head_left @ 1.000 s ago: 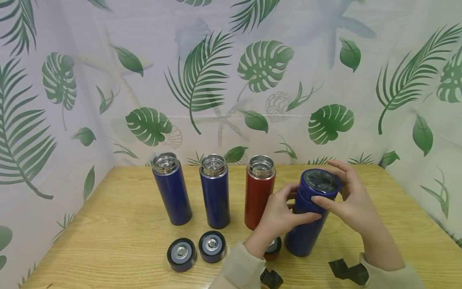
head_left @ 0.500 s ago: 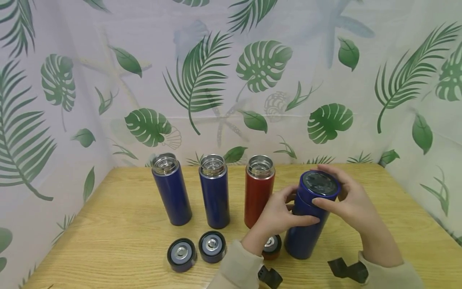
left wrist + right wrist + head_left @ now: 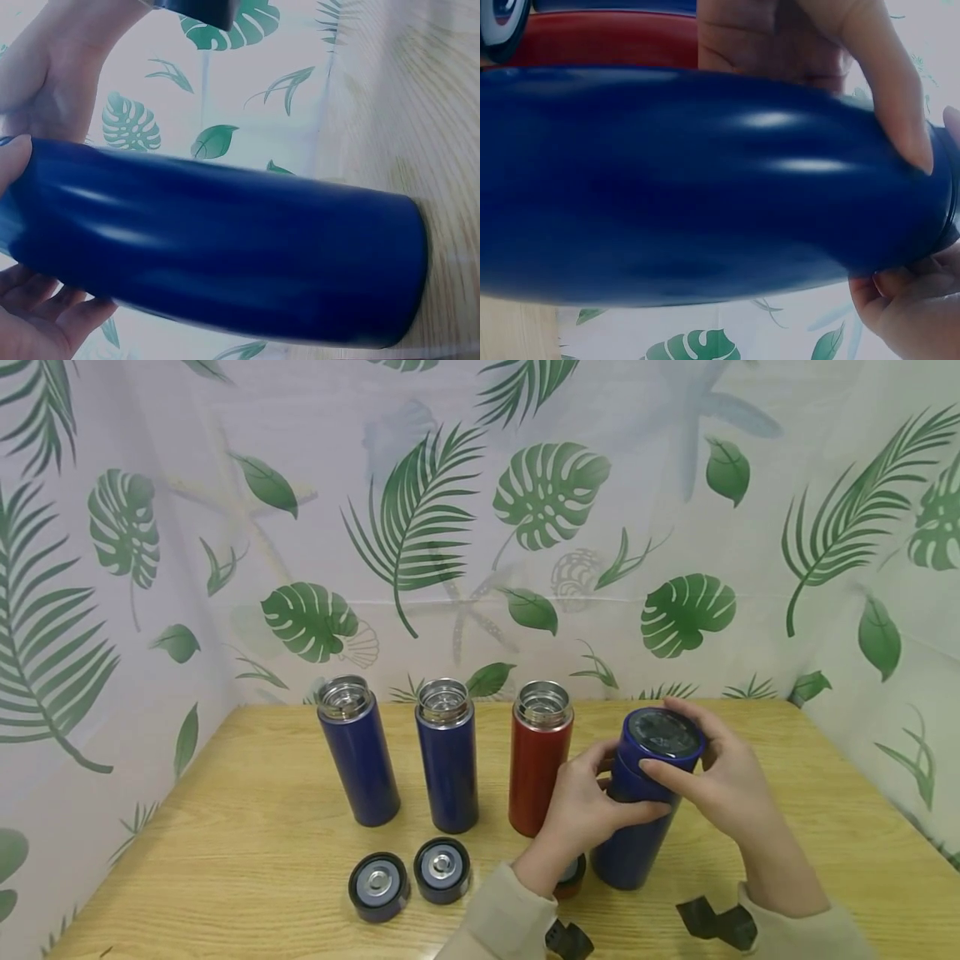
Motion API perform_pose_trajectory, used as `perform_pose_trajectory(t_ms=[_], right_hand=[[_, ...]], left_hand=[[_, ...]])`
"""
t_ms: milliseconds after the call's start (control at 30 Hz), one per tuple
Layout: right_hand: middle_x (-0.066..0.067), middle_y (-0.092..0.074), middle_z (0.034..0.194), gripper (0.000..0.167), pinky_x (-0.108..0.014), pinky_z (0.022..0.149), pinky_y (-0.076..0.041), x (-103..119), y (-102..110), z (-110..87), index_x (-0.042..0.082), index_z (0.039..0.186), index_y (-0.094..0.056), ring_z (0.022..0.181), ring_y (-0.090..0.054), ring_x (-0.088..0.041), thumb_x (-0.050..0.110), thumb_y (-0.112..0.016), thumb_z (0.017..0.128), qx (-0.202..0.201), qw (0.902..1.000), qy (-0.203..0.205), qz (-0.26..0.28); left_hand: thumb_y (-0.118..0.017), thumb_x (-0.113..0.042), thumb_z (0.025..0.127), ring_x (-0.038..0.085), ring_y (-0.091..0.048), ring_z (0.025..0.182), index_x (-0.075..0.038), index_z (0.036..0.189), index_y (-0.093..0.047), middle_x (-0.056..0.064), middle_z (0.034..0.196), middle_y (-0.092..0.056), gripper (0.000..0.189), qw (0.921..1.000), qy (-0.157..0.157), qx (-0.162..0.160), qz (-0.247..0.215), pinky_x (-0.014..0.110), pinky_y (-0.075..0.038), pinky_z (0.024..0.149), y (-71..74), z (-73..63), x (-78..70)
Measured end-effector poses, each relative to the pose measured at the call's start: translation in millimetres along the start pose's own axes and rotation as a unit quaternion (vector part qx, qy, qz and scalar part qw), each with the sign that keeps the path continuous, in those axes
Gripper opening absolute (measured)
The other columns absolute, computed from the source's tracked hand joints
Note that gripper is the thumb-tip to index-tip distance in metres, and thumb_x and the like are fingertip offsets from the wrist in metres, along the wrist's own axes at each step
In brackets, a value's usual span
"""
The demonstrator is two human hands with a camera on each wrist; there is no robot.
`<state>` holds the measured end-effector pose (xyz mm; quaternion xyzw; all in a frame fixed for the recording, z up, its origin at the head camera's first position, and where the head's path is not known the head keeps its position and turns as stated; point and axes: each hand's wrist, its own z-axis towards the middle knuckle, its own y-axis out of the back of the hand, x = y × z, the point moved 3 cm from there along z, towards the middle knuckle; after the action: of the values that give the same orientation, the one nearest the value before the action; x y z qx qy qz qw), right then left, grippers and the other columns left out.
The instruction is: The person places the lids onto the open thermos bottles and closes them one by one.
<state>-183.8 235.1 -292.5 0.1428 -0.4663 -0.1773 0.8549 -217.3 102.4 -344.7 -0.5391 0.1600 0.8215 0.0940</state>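
Observation:
A dark blue insulated bottle (image 3: 633,852) stands at the right of the table, leaning slightly in the head view. On its top sits a blue cap (image 3: 663,735) with a dark, glossy disc; a seam line shows beneath it. The left hand (image 3: 583,806) grips the bottle's upper body just under the cap, thumb across the front. Around the cap curls the right hand (image 3: 727,785), thumb in front and fingers behind. Both wrist views are filled mostly by the bottle's smooth blue side (image 3: 240,240). Part of the fingers is hidden behind the bottle.
Left of the hands stand a red bottle (image 3: 534,777) and two blue bottles (image 3: 452,777), (image 3: 362,768), all uncapped with steel necks. Two upturned caps (image 3: 378,885), (image 3: 442,870) lie before them. Another cap (image 3: 572,877) is partly hidden by the left forearm. A leaf-patterned cloth hangs behind.
The right hand has turned slightly around the cap, its thumb shifting left and its far fingers moving left behind it. The left hand and bottle stay nearly in place.

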Motion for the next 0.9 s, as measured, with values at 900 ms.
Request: perform_pose_trajectory(t_ms=[900], right_hand=[[-0.021,-0.047,0.120,0.067,-0.025,0.086,-0.039,8.2,-7.7,-0.1,-0.001,0.129,-0.039,0.106,-0.047,-0.034,0.016,-0.073,0.074,-0.067,0.9908,-0.070,-0.095]], left_hand=[[-0.080,-0.023,0.064,0.001,-0.053,0.093,-0.017,0.118,-0.053,-0.009,0.105,-0.057,0.061,0.9985,-0.024,-0.047,0.013,0.018,-0.046,0.074,-2.9,-1.4,4.6]])
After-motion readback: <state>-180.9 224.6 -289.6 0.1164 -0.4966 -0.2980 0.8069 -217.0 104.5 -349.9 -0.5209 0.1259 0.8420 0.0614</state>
